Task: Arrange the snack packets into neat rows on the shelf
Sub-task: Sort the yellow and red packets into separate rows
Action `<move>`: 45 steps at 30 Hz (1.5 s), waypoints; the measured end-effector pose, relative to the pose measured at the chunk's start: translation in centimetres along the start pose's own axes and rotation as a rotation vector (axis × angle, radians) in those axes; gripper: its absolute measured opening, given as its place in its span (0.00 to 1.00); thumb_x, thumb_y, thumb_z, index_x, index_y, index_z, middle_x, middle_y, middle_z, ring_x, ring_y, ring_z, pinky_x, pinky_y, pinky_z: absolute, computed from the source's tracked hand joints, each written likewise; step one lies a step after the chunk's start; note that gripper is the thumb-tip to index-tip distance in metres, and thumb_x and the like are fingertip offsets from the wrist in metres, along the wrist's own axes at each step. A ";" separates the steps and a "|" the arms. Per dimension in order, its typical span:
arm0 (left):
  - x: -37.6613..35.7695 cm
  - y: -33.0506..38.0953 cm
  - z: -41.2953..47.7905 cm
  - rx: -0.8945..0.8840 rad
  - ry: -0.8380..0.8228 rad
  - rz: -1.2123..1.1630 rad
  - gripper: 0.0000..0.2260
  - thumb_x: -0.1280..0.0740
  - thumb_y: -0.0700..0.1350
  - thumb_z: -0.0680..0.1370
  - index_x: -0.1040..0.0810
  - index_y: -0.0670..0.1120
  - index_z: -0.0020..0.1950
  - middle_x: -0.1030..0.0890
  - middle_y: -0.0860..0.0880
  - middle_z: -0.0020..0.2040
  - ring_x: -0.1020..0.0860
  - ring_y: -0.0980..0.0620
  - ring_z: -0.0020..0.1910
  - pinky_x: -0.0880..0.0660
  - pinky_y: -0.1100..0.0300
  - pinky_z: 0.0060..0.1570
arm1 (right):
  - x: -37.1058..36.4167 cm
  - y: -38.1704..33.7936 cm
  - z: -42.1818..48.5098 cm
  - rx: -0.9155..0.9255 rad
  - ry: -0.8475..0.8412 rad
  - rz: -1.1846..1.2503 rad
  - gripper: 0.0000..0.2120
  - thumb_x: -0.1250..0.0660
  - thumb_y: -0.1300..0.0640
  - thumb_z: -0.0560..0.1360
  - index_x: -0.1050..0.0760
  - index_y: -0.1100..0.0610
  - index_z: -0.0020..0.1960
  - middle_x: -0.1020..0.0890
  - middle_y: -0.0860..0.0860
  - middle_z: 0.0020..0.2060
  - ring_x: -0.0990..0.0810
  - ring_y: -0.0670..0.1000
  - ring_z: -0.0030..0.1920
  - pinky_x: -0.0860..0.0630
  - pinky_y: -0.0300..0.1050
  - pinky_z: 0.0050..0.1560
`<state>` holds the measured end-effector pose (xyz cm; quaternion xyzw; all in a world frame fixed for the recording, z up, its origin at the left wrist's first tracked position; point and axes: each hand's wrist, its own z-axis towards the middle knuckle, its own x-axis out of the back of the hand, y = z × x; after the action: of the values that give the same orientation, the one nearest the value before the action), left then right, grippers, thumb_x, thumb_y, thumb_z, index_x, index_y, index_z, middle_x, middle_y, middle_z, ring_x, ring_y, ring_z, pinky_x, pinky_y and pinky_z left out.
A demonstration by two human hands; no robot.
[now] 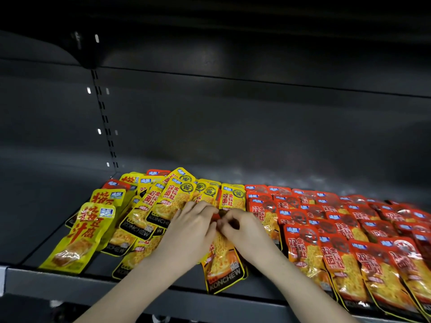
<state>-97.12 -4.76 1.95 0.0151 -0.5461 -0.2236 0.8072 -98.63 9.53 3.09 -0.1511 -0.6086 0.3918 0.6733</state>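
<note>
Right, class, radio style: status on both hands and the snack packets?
Left hand and right hand both pinching one packet at shelf front. Red packets in rows on the right. Yellow packets on the left jumbled, overlapping.

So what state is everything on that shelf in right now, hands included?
Red snack packets: lying flat in overlapping, tidy rows on the right.
Yellow snack packets: jumbled heap on the left, tilted at mixed angles.
Orange packet: at the front edge, under both hands.
Left hand: fingers curled, pinching the packet's top.
Right hand: fingers curled, pinching the same spot.
Shelf: dark, bare at far left.
</note>
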 end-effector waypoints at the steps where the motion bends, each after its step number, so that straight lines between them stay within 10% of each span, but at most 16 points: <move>1: 0.1 0.0 0.1 0.010 0.013 -0.023 0.15 0.43 0.49 0.80 0.30 0.51 0.67 0.28 0.57 0.63 0.34 0.54 0.63 0.35 0.58 0.62 | 0.1 0.0 0.0 -0.027 -0.004 0.058 0.09 0.35 0.59 0.74 0.26 0.51 0.36 0.19 0.49 0.40 0.22 0.49 0.44 0.29 0.38 0.46; 16: 1.6 1.4 1.2 0.151 0.095 -0.300 0.18 0.41 0.53 0.79 0.32 0.50 0.68 0.20 0.53 0.55 0.24 0.51 0.59 0.28 0.54 0.58 | 2.9 -0.3 -0.5 -0.039 0.176 0.323 0.07 0.34 0.60 0.75 0.26 0.53 0.38 0.20 0.45 0.34 0.22 0.39 0.37 0.30 0.30 0.38; 23: 1.3 3.2 3.2 0.183 0.071 -0.501 0.08 0.37 0.48 0.78 0.26 0.51 0.57 0.29 0.54 0.35 0.27 0.52 0.37 0.33 0.59 0.36 | 5.8 0.7 -1.6 -0.120 0.138 0.492 0.04 0.36 0.60 0.77 0.30 0.53 0.49 0.22 0.53 0.35 0.27 0.47 0.23 0.28 0.38 0.25; 31: -0.5 5.7 5.7 0.177 -0.031 -0.536 0.07 0.34 0.45 0.77 0.22 0.47 0.54 0.26 0.42 0.36 0.26 0.45 0.38 0.37 0.62 0.31 | 8.2 3.8 -1.1 -0.083 0.082 0.279 0.11 0.36 0.62 0.77 0.27 0.47 0.53 0.26 0.46 0.27 0.26 0.46 0.25 0.26 0.40 0.29; 35: -1.4 6.1 6.6 0.160 -0.033 -0.516 0.08 0.33 0.45 0.77 0.22 0.47 0.55 0.33 0.55 0.29 0.33 0.57 0.27 0.39 0.69 0.26 | 8.8 4.8 -0.4 -0.054 0.117 0.092 0.07 0.35 0.58 0.77 0.27 0.46 0.49 0.27 0.45 0.26 0.31 0.42 0.25 0.35 0.35 0.29; 45: -3.1 5.9 6.1 0.183 -0.147 -0.452 0.09 0.30 0.54 0.73 0.21 0.54 0.51 0.30 0.57 0.32 0.27 0.52 0.36 0.33 0.61 0.35 | 7.7 6.5 -0.8 -0.042 0.174 -0.163 0.05 0.35 0.58 0.76 0.22 0.51 0.49 0.21 0.44 0.37 0.23 0.44 0.34 0.29 0.37 0.36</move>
<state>-101.43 3.04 3.25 0.1934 -0.6039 -0.3487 0.6902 -100.50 19.49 3.89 -0.1487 -0.5660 0.3085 0.7499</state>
